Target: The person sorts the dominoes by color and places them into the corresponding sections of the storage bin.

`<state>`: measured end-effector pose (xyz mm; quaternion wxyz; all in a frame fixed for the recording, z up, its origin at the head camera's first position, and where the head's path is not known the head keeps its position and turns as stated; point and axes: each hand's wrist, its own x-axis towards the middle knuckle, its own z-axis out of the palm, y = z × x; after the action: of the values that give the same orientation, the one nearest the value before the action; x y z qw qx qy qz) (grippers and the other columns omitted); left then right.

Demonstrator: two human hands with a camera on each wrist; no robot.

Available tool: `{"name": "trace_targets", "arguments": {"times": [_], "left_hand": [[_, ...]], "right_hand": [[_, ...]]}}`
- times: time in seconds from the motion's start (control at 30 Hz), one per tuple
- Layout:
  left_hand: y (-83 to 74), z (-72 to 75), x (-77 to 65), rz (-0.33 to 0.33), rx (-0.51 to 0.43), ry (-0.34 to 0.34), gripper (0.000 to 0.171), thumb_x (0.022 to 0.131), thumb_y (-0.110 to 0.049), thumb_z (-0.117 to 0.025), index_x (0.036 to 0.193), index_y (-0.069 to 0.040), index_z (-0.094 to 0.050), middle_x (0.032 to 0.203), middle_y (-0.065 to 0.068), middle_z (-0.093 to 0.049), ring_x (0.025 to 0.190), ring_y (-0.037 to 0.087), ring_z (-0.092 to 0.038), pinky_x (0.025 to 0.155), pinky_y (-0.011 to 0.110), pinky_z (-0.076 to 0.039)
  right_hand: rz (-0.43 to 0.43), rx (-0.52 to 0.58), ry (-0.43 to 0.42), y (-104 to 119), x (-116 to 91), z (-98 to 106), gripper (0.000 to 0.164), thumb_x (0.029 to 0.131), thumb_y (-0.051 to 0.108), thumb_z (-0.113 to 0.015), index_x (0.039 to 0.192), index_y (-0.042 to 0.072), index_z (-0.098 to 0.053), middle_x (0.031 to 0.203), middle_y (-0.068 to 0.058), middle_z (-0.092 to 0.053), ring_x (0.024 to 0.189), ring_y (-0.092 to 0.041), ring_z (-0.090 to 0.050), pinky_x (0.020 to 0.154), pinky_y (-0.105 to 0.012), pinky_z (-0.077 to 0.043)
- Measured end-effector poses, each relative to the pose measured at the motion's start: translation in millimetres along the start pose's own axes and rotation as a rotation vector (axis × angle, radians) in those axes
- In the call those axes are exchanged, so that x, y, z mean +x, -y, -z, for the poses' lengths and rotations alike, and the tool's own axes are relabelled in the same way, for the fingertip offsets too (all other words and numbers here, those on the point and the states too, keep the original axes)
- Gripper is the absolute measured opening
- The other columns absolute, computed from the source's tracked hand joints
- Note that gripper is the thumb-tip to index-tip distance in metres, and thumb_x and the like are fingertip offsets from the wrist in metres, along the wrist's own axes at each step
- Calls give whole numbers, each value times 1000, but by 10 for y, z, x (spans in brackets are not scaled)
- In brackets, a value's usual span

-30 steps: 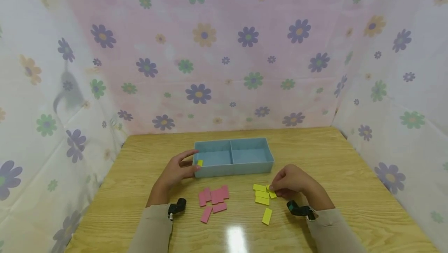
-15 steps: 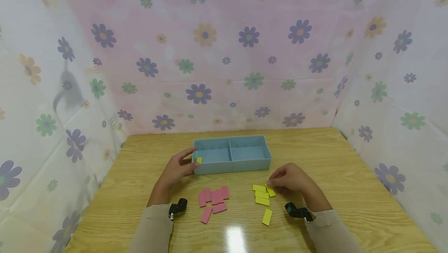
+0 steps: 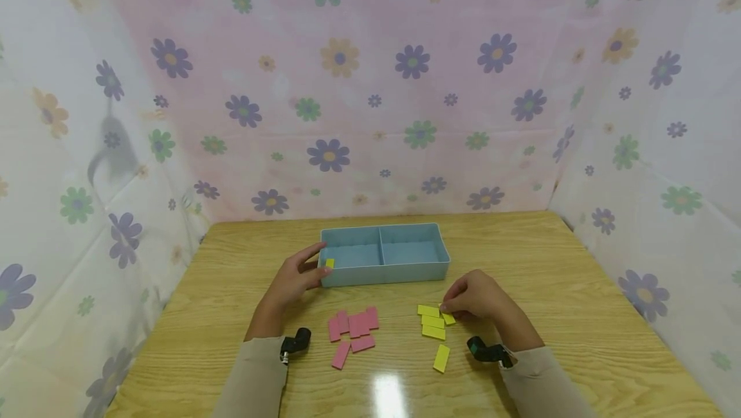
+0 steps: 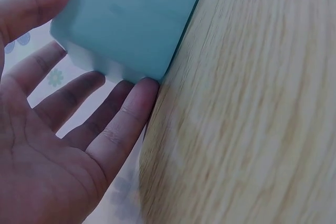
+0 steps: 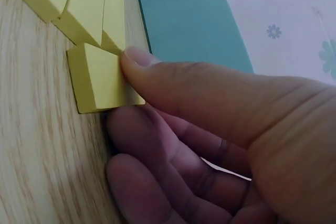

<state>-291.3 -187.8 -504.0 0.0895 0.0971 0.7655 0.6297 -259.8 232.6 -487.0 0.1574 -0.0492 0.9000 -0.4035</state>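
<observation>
My left hand [image 3: 297, 280] holds the left end of a pale blue two-compartment box [image 3: 359, 278]. In the left wrist view, its thumb touches the long wall and its fingertips meet the end wall. One yellow block [image 3: 329, 263] is in the left compartment, near the front left corner. On the right, my right hand [image 3: 479, 296] pinches another yellow block [image 5: 100, 82] between thumb and fingers, at the edge of a small yellow group [image 3: 433, 322]. The right wrist view shows this block low at the tabletop, against its neighbours; fingertips hide its far end.
Several pink blocks [image 3: 359, 325] lie in front of the box, left of the yellow ones. A single yellow block [image 3: 442, 358] lies closer to me. The wooden table [image 3: 231, 263] is bordered by a flowered cloth [image 3: 370, 128] behind and at both sides.
The box has shifted slightly away from me, my left hand moving with it. My right hand has slid a little left, and the block in its fingers has turned slightly.
</observation>
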Motion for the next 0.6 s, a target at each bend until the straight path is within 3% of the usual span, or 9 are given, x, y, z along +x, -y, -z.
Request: {"name": "trace_targets", "arguments": {"times": [0.23, 0.4, 0.6], "left_hand": [[-23, -17, -13, -5, -1, 11, 70, 100, -22, -71, 161, -21, -39, 171, 6, -27, 147, 42, -43, 99, 49, -58], [-4, -22, -4, -1, 0, 12, 70, 99, -23, -72, 161, -22, -39, 171, 5, -27, 148, 42, -43, 99, 49, -58], [7, -10, 2, 0, 11, 13, 70, 100, -24, -72, 162, -23, -38, 171, 4, -27, 148, 41, -43, 99, 48, -58]], "right_hand": [[-12, 6, -60, -14, 4, 13, 17, 84, 20, -87, 95, 8, -82, 82, -1, -75, 73, -16, -69, 65, -32, -59], [-48, -54, -88, 12, -13, 22, 19, 79, 27, -91, 83, 12, -81, 76, 0, -73, 70, -16, -66, 62, -31, -56], [-57, -47, -75, 56, -26, -19, 19, 77, 22, -92, 75, 9, -78, 69, -3, -70, 64, -18, -65, 59, -32, -57]]}}
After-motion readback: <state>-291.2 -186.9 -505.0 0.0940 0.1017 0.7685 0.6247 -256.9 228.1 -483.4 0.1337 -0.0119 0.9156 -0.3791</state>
